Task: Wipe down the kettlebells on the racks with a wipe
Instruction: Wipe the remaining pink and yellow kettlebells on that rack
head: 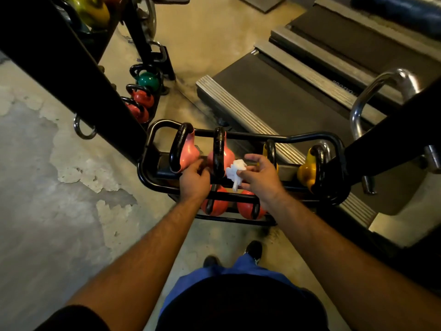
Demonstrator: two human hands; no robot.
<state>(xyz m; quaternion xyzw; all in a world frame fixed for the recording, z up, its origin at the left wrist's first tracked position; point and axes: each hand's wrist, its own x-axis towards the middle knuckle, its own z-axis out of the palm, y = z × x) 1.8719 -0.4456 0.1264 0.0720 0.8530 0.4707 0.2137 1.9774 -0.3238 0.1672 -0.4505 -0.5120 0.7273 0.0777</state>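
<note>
A black tube rack [307,136] holds two pink kettlebells on its top tier, the left one [188,152] and the middle one [229,157], each with a black handle. Two yellow kettlebells [306,169] stand to the right. My right hand [260,174] pinches a crumpled white wipe [235,172] against the right side of the middle pink kettlebell. My left hand [194,179] reaches in between the two pink kettlebells with curled fingers near the middle one's handle; whether it grips anything is hidden. Two red kettlebells [214,206] sit on the lower tier.
A second rack [149,68] behind on the left carries red kettlebells [143,99] and a green kettlebell [148,80]. A black machine post [71,68] slants across the left. Treadmill decks [274,91] lie right behind the rack. A chrome handle [372,91] juts at right. My feet [254,249] stand close below.
</note>
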